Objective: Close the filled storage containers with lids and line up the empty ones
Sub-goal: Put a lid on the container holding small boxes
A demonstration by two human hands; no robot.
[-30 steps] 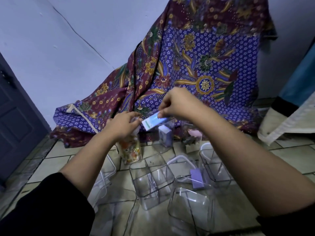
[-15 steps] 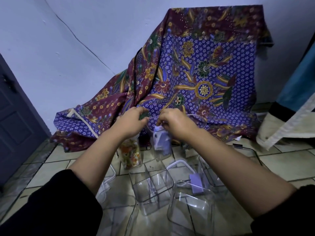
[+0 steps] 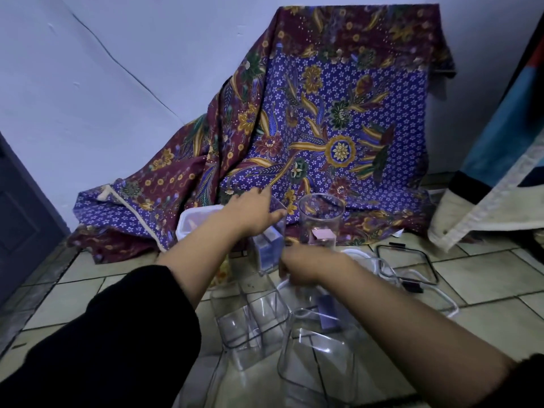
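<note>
The tall clear container (image 3: 266,254) with the blue box stands upright on the floor (image 3: 485,278), mouth upward. The left hand (image 3: 253,214) reaches over its rim, fingers stretched straight and gripping nothing. The right hand (image 3: 300,267), by its base, is too blurred to read. A black-rimmed lid (image 3: 406,263) lies to the container's right, nearer the right hand.

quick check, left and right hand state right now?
Left hand: open, fingers straight over the top of the clear container.
Right hand: blurred by that container's base; grip cannot be told.
</note>
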